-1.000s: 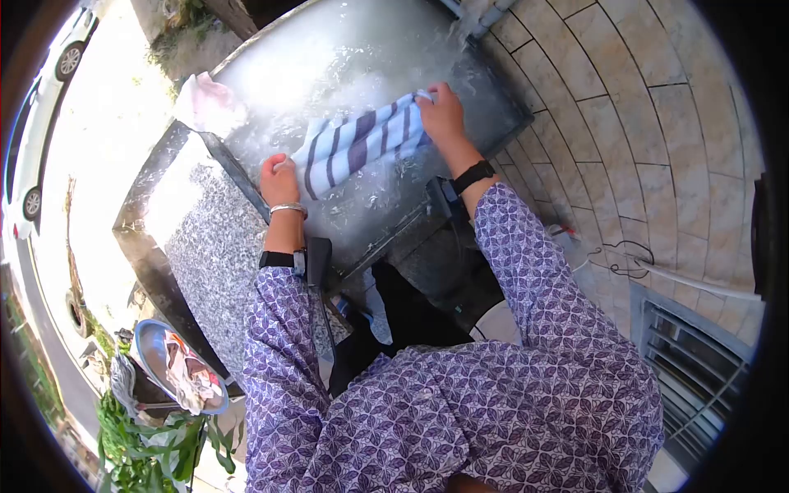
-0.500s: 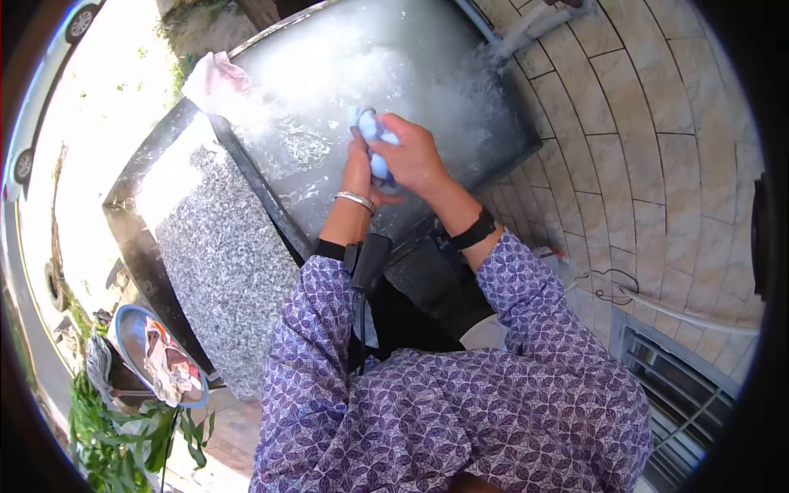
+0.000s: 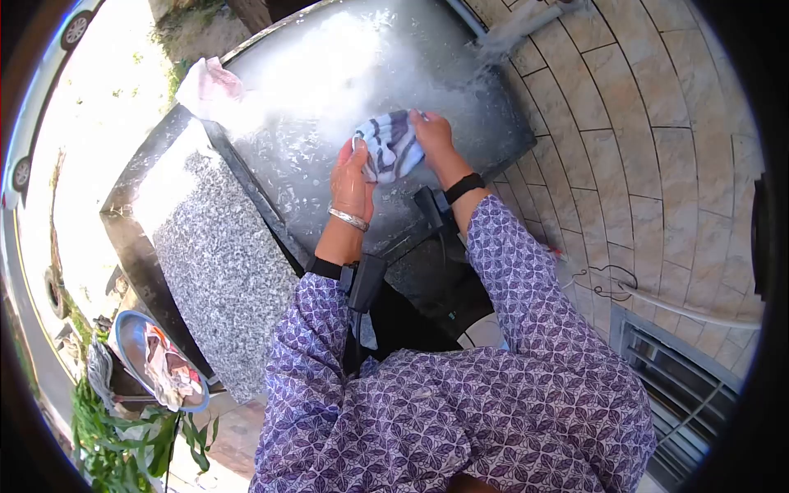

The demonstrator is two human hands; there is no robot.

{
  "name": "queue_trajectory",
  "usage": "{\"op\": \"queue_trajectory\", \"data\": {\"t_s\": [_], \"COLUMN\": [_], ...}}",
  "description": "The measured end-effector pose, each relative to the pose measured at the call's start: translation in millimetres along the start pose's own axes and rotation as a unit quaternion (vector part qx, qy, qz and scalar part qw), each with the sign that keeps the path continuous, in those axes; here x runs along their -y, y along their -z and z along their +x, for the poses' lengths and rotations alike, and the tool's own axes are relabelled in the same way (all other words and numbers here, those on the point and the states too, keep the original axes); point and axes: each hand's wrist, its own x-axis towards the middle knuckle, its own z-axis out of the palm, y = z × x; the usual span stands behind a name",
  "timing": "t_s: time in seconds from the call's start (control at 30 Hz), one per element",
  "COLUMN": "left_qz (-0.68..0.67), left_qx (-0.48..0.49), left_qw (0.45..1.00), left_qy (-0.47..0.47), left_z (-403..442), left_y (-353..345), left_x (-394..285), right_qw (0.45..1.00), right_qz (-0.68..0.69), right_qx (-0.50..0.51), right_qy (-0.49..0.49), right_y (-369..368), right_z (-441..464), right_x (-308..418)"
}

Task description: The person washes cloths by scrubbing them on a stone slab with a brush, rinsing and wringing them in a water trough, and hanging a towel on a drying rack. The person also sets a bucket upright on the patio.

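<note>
Between my two hands a blue-and-grey striped cloth [image 3: 389, 149] is held partly spread above the dark, wet basin [image 3: 493, 135]. My left hand [image 3: 352, 177] grips its left side with the fingers closed on the edge. The upper right side of the cloth is pinched by my right hand [image 3: 434, 138]. A ring shows on my left hand and a silver bangle circles that wrist. Bright glare hides part of the basin's surface.
A pink cloth [image 3: 209, 85] hangs over the basin's far left corner. Water runs from a pipe [image 3: 538, 20] at upper right. Left of the basin lies a speckled granite slab [image 3: 222, 255]; below it sits a blue bowl [image 3: 131, 337] of clothes. A tiled wall [image 3: 641, 164] stands at right.
The striped cloth was bunched and squeezed between my hands; now it is opened out. My hands have moved apart, the right one going further right.
</note>
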Motion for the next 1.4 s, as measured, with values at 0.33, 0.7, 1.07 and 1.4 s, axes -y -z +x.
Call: {"op": "queue_trajectory", "data": {"t_s": [0.33,0.7,1.07,1.4], "left_qz": [-0.22,0.03,0.232,-0.128], "left_qx": [0.04,-0.103,0.052,0.056], "left_qw": [0.975,0.994,0.969,0.989], "left_qy": [0.008,-0.029,-0.06,0.051], "left_z": [12,2,23,24], "left_y": [-1,-9,22,3], "left_x": [-10,-3,12,1], "right_qw": [0.914,0.967,0.916,0.975], "right_qz": [-0.137,0.196,-0.298,0.006], "right_qx": [0.126,0.15,0.087,0.178], "right_qy": [0.359,-0.066,0.254,0.131], "right_y": [-4,5,9,11], "right_z": [-132,-58,-58,-108], "right_x": [105,54,47,103]}}
